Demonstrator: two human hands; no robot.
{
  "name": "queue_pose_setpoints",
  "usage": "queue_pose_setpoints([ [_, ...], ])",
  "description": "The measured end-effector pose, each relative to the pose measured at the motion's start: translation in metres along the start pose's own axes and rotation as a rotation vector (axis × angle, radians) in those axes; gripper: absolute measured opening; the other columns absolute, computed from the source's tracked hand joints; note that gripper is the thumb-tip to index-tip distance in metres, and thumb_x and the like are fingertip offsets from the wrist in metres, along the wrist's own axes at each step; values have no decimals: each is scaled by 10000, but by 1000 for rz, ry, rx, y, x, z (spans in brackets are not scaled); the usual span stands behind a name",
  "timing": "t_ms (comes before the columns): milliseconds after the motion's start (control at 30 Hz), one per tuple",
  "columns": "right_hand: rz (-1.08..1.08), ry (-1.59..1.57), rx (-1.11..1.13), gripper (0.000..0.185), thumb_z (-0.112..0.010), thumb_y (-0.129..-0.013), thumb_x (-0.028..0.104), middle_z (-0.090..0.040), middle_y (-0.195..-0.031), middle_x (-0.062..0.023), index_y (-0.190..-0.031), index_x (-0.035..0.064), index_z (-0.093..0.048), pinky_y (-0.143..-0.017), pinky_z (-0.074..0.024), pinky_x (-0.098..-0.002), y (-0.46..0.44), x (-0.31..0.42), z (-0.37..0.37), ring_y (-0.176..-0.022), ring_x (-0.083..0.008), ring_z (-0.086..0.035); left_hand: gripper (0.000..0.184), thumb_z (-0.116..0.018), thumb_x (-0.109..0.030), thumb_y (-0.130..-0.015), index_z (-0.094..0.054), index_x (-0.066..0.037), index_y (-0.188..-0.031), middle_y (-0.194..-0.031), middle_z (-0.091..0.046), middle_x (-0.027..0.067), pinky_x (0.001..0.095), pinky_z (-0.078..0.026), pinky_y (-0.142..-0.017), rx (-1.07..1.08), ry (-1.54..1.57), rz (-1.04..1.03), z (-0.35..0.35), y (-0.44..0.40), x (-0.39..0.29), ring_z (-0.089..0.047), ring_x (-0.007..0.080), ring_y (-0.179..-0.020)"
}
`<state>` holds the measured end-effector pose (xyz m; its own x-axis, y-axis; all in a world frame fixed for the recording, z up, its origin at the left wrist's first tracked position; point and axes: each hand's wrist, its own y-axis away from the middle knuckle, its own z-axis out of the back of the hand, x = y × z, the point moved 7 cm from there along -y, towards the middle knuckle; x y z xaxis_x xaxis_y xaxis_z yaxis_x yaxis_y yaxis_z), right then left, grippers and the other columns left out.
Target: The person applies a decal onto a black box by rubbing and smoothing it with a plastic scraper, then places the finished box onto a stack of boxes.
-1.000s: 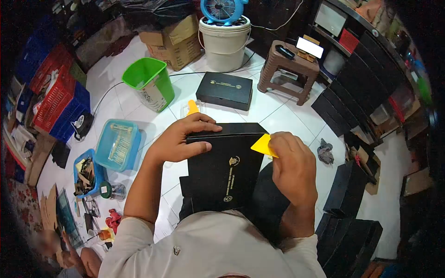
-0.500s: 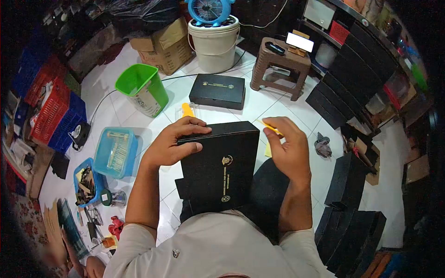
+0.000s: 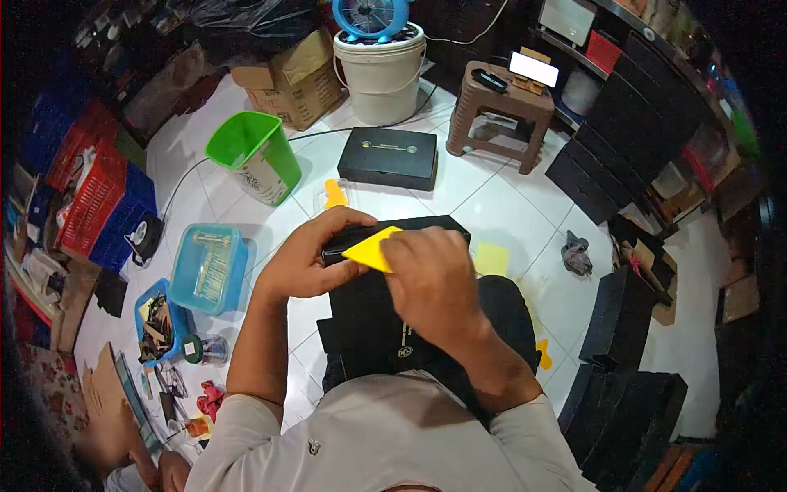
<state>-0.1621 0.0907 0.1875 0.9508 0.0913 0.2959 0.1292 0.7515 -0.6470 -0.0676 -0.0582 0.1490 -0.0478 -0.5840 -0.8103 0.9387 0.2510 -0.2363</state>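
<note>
At mid-frame, the left hand (image 3: 305, 258) clasps a black box (image 3: 361, 307) between parted thumb and fingers; the right hand (image 3: 438, 277), curled, pinches a yellow blade (image 3: 371, 251).

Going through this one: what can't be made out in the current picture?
Held black box, head view: upper front, covered by the right hand.
Yellow piece, head view: its gripped end, covered by that hand.
Black box on the floor, head view: lettering too small to read.
Blue fan, head view: top cut off by the upper edge.
White screen, head view: any content washed out.
</note>
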Motion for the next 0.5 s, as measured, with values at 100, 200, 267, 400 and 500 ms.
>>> queue_pose_setpoints([
  [100, 22, -22, 20, 280, -752, -764, 93, -682, -1028, -79, -1031, 60, -676, -799, -446, -410, -4, 19, -11, -904, -266, -626, 598, -800, -211, -780, -586, -49, -1314, -1242, -643, 108, 354, -477, -1025, -21, 124, 87, -2, 4, 5, -628, 239, -1169],
  [200, 95, -123, -47, 273, -747, -794, 106, -686, -1053, -98, -1054, 50, -684, -766, -454, -400, -6, 38, -13, -925, -253, -644, 640, -839, -205, -747, -584, -46, -1312, -1285, -627, 94, 336, -464, -1051, 11, 162, 88, 3, 3, 6, -613, 197, -1192],
  [267, 118, -268, -90, 254, -732, -849, 64, -684, -1053, -116, -1092, 35, -665, -776, -493, -426, -8, 39, 0, -920, -295, -660, 641, -847, -192, -745, -582, -46, -1310, -1281, -626, 102, 335, -453, -1062, 60, 151, -7, 6, 2, 3, -605, 201, -1205],
  [400, -328, -484, -218, 363, -666, -976, 68, -678, -1086, -155, -1309, 46, -523, -830, -580, -390, -2, -31, 32, -958, -295, -707, 526, -850, -211, -772, -640, -34, -1220, -1266, -647, 142, 368, -444, -1065, -29, 82, 55, 6, 7, -7, -605, 247, -1212],
  [500, -641, -639, -214, 251, -606, -1008, 82, -696, -1025, -86, -1257, 85, -573, -728, -546, -305, 0, -112, 44, -804, -170, -683, 459, -835, -212, -768, -675, -21, -1153, -1256, -647, 159, 386, -438, -1069, -66, 53, 24, 5, 8, -15, -605, 272, -1208],
])
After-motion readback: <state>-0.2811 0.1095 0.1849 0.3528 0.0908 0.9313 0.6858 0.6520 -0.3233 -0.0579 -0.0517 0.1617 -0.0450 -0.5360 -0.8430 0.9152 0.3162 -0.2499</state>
